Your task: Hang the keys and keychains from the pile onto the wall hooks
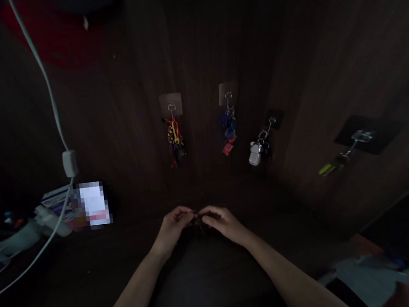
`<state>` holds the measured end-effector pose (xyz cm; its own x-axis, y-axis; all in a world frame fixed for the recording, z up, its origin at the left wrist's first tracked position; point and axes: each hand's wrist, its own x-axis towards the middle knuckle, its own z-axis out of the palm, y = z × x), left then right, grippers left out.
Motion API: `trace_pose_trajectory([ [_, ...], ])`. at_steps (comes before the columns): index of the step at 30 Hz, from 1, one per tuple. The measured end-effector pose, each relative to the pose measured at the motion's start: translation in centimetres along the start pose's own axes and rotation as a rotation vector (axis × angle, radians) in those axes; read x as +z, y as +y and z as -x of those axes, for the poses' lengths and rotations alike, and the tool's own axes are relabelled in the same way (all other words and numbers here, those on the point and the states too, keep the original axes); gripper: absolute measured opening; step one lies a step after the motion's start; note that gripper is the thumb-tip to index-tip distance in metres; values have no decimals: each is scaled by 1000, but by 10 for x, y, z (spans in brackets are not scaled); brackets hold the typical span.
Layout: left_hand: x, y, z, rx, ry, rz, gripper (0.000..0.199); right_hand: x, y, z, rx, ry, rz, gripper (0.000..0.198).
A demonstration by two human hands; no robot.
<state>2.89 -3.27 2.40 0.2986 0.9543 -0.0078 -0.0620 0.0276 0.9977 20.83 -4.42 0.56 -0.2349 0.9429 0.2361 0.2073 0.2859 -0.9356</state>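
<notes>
Both hands meet low in the middle of the head view, over the dark wooden surface. My left hand (174, 230) pinches one side of a small dark bunch of keys (198, 223), near what looks like its ring. From the other side, my right hand (224, 222) grips the same bunch between thumb and fingers. Dim light and the fingers hide its details. On the panel beyond hang a colourful braided keychain (175, 139), a blue and red key bunch (228, 127), a keychain with a silver fob (255, 152) and a yellow-green tagged key set (328, 166).
Clear and dark adhesive hooks (362, 136) hold these sets. A white cable (50, 92) with an inline switch (70, 163) runs down the left, past boxes (56, 197) and a white bottle (52, 220). A blurred light cloth-like item (374, 279) lies lower right.
</notes>
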Motion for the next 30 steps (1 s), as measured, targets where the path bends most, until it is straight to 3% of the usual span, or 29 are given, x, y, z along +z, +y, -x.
trace_pose_trajectory([
  [7,-2,-5,-2,-26,-50,136,24,3,-3,2,91,-36,-288,29],
  [18,-6,-10,-3,-69,-103,241,35,-1,2,-2,41,56,-316,26],
  [30,6,-4,1,141,-39,-282,17,1,8,-2,91,33,-254,26],
])
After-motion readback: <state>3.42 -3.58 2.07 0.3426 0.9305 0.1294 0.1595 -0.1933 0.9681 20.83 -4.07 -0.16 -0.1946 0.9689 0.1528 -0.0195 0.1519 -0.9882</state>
